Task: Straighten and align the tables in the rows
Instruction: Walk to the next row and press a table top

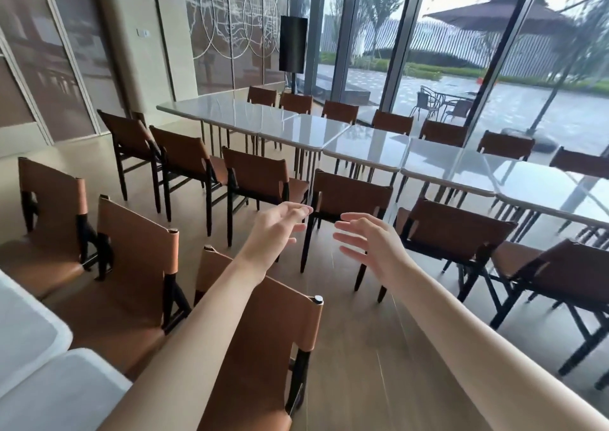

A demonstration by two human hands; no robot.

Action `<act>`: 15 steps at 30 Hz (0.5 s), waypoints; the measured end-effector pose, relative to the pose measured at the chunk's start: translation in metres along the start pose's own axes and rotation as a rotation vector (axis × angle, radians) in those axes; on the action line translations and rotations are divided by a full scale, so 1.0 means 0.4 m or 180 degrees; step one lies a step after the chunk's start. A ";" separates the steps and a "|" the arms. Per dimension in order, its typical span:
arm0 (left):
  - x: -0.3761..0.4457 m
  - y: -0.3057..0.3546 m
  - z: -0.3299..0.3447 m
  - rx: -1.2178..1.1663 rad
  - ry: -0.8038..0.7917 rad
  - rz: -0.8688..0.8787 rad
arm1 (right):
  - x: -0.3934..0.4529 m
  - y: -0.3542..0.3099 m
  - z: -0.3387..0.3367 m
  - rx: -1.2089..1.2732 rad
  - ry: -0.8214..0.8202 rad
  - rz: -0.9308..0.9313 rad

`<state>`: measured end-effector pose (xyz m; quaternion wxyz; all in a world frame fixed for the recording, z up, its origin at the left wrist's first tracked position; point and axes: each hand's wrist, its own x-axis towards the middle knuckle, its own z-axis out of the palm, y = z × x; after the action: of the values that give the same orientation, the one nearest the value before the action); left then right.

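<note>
A row of white glossy tables (365,149) runs from the back left to the right edge, their edges not quite in one line. A second row of white tables (29,335) shows at the near left corner. My left hand (275,229) and my right hand (370,239) are stretched out in the air over the aisle, palms facing each other, fingers straight and spread. Neither hand touches anything. Both are well short of the far tables, above a brown chair back (351,193).
Brown leather chairs with black legs (138,249) line both sides of the aisle and the far side of the tables. A wooden floor strip (379,348) runs between the chair rows. Glass walls stand at the right, a black speaker (293,43) at the back.
</note>
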<state>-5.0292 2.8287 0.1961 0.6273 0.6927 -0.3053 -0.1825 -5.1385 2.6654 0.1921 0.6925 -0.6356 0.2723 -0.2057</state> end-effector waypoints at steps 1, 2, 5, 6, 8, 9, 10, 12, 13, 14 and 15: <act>0.032 -0.009 0.000 -0.0017 0.0027 -0.0014 | 0.036 -0.002 0.002 -0.0012 -0.0032 0.0015; 0.066 -0.018 -0.002 -0.0035 0.0056 -0.0028 | 0.074 -0.005 0.006 -0.0026 -0.0070 0.0031; 0.172 -0.052 -0.007 -0.0061 0.0170 -0.0033 | 0.196 -0.008 0.019 -0.0082 -0.0179 0.0026; 0.212 -0.065 -0.008 -0.0081 0.0211 -0.0048 | 0.240 -0.007 0.024 -0.0094 -0.0198 0.0047; 0.287 -0.088 -0.007 -0.0151 0.0312 -0.0093 | 0.322 -0.003 0.029 -0.0138 -0.0257 0.0102; 0.324 -0.099 -0.004 -0.0165 0.0366 -0.0089 | 0.361 0.000 0.029 -0.0164 -0.0300 0.0100; 0.360 -0.111 0.002 -0.0170 0.0409 -0.0087 | 0.398 0.002 0.027 -0.0175 -0.0333 0.0081; 0.425 -0.132 0.018 -0.0248 0.0517 -0.0147 | 0.465 0.002 0.017 -0.0172 -0.0354 0.0053; 0.451 -0.142 0.028 -0.0298 0.0574 -0.0188 | 0.492 0.003 0.008 -0.0186 -0.0368 0.0033; 0.477 -0.151 0.040 -0.0313 0.0613 -0.0192 | 0.520 0.004 -0.004 -0.0203 -0.0402 -0.0004; 0.502 -0.161 0.052 -0.0283 0.0627 -0.0177 | 0.549 0.008 -0.019 -0.0242 -0.0456 -0.0056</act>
<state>-4.8799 2.6835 0.1561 0.6791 0.6870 -0.2145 -0.1443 -4.9750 2.5213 0.1634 0.6838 -0.6768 0.2241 -0.1553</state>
